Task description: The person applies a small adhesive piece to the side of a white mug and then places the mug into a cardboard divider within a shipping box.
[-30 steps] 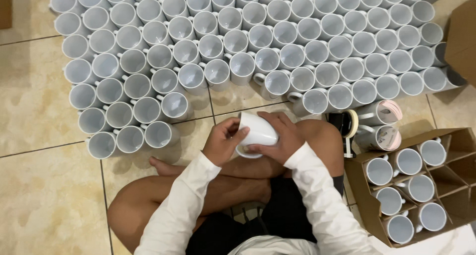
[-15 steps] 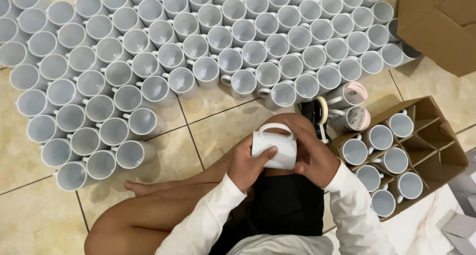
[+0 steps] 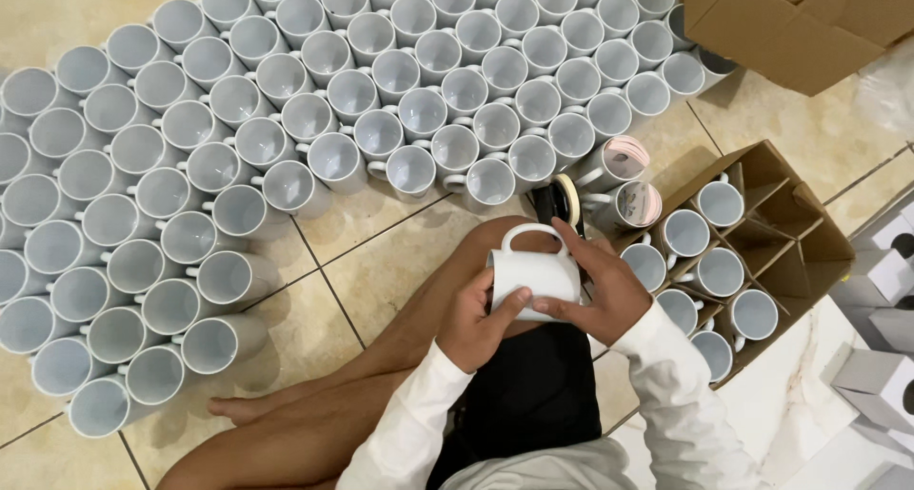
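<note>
Left hand (image 3: 476,323), right hand (image 3: 600,295) clasp white mug (image 3: 533,280); divided carton (image 3: 800,252) holds mugs.

- Floor is glossy beige tile (image 3: 400,261) with dark grout lines, kinda marbled looking.
- Rows of white mugs (image 3: 314,119) cover most of it.
- Brown cardboard box (image 3: 790,23) top right, a divided carton (image 3: 790,233) beside it.
- Small grey boxes (image 3: 881,357) stacked at the right edge.
- Soft, even light.
</note>
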